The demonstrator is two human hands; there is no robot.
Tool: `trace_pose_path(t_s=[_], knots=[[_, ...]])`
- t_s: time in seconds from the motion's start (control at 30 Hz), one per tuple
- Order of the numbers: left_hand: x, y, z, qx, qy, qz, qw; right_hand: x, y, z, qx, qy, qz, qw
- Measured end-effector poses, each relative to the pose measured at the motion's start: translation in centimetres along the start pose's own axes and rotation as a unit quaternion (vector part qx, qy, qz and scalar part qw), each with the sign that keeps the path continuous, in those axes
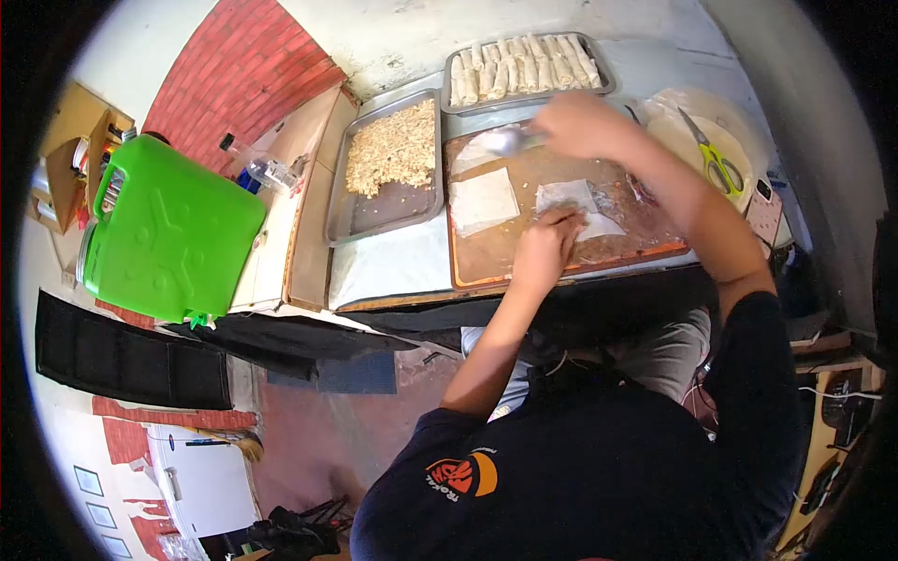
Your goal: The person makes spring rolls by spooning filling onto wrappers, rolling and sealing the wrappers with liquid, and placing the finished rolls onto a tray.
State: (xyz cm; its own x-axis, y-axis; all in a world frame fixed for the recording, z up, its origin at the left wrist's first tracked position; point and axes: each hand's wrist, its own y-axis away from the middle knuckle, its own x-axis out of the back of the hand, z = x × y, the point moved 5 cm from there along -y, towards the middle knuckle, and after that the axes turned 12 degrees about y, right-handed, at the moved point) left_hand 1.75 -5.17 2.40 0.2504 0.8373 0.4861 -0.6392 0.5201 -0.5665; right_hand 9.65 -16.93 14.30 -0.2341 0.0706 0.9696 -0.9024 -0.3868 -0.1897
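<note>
My right hand (582,126) is closed around a spoon (510,141), which is smeared by motion above a thin pale wrapper (475,154) at the far left of the brown board (533,266). My left hand (545,248) has its fingers bent together at the near edge of another wrapper (566,194); part of that sheet is hidden under them. A folded corner (601,225) shows just right of those fingertips. Between the two hands, to the left, a square wrapper (484,200) lies flat on the board.
A metal tray of chopped filling (391,150) stands left of the board. Behind it, another tray (447,103) holds several rolled wrappers. Green-handled scissors (720,173) lie on round pale sheets (666,131) at right, near a phone (764,213). A green jerrycan (173,229) stands left.
</note>
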Motion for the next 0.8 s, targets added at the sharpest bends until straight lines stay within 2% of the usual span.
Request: trace_pose_path(t_s=[0.07,0.13,0.2,0.23,0.3,0.43,0.57,0.6,0.73,0.8], knots=[[0.0,0.1,0.2,-0.02,-0.005,0.005,1.0,-2.1,-3.9,-3.9,0.017,-0.082,0.044,0.996],[0.1,0.0,0.4,-0.045,-0.008,0.015,0.999,-4.0,-6.7,-7.9,0.049,-0.13,0.037,0.99],[-0.1,0.3,-0.7,0.023,-0.059,-0.039,0.997,-7.5,-9.6,-10.7,0.113,-0.16,0.101,0.975],[-0.2,0.6,-1.3,0.057,-0.083,-0.066,0.993,-7.5,-9.9,-11.4,0.113,-0.153,0.104,0.976],[0.0,0.6,-1.4,0.028,-0.071,-0.045,0.996,-7.7,-9.5,-12.5,0.112,-0.142,0.106,0.978],[1.0,0.1,0.1,0.02,0.051,0.016,0.998,-6.0,-6.7,-9.8,0.099,-0.21,0.155,0.96],[2.7,0.6,-0.1,0.021,0.073,0.054,0.996,-2.9,0.6,-3.6,0.024,-0.292,0.112,0.95],[2.7,1.0,-1.5,-0.05,0.049,0.077,0.995,-2.7,2.8,-2.3,0.0,-0.304,0.082,0.949],[3.8,1.0,-1.0,0.178,0.075,0.035,0.981,-4.8,9.4,-1.4,-0.035,-0.248,0.032,0.968],[3.1,0.4,-1.0,0.091,0.03,0.038,0.995,-6.8,10.9,-2.7,-0.057,-0.263,0.119,0.956]])
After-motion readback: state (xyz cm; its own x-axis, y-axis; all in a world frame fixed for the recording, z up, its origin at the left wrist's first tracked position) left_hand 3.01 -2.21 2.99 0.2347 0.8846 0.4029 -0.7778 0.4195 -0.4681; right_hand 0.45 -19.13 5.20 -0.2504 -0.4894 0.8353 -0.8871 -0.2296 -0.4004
